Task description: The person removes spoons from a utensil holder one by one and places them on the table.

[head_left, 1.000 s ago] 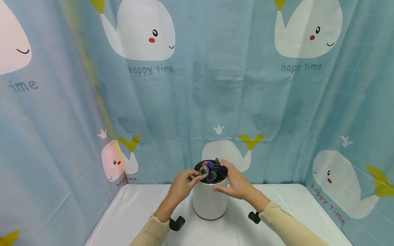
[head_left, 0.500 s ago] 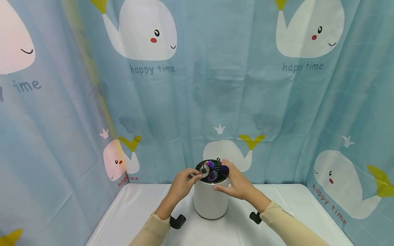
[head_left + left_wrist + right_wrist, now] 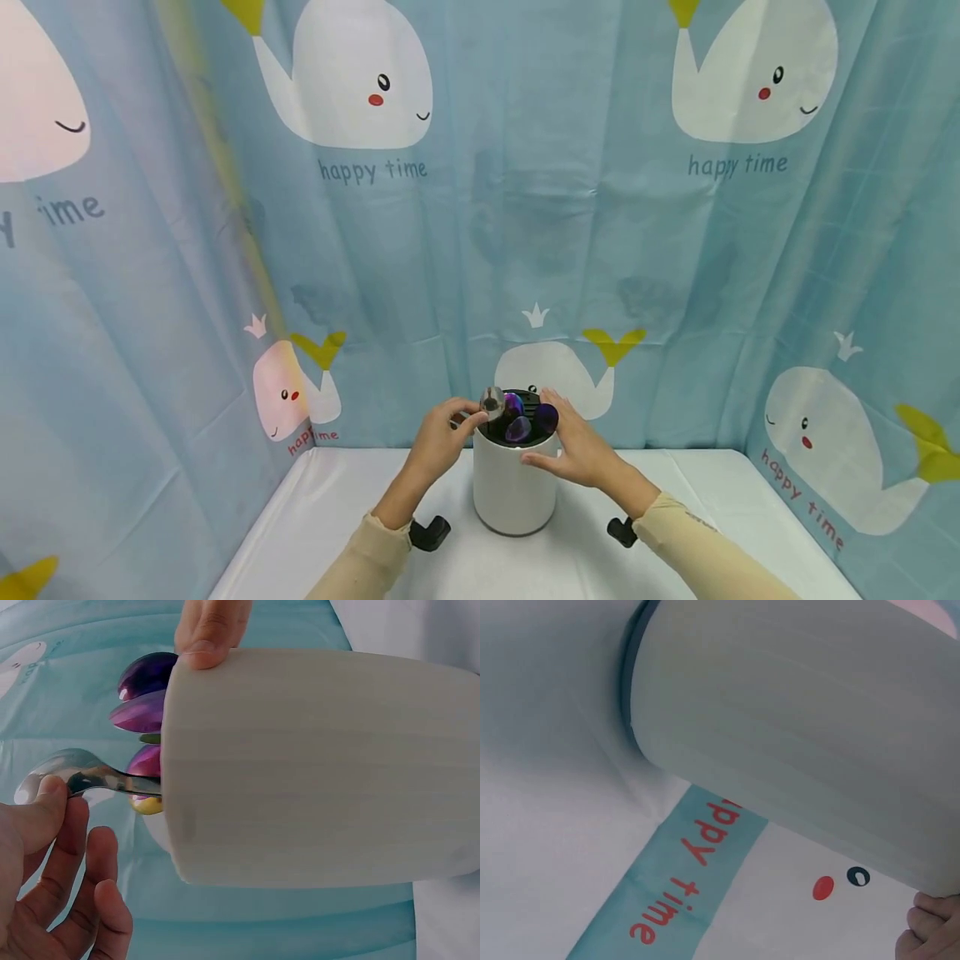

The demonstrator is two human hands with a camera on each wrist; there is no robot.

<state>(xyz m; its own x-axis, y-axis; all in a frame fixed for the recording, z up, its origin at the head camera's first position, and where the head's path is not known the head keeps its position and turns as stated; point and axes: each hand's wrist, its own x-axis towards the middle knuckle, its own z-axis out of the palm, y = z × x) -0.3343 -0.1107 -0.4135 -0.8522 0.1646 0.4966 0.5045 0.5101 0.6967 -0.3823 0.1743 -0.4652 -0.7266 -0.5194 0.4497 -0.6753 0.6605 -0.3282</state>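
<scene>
A white cylindrical utensil holder (image 3: 514, 492) with a dark slotted top stands upright on the table. My left hand (image 3: 437, 437) pinches a silver spoon (image 3: 64, 769) between thumb and fingers, just below its bowl. The spoon's handle runs down into the holder, its lower part hidden. On the holder's right side, my right hand (image 3: 576, 443) rests with extended fingers along the rim and the thumb toward the front. Beside the silver spoon, several purple and iridescent spoons (image 3: 518, 429) stick up from the top, among them a dark violet one (image 3: 546, 417).
The white tabletop (image 3: 360, 483) extends around the holder. A light blue curtain (image 3: 555, 250) with whale prints encloses the back and sides. Black wrist mounts (image 3: 431, 534) hang by both sleeves.
My left hand has lifted the silver spoon slightly, and its bowl now stands higher and a little left over the rim. The right hand and holder have stayed in place.
</scene>
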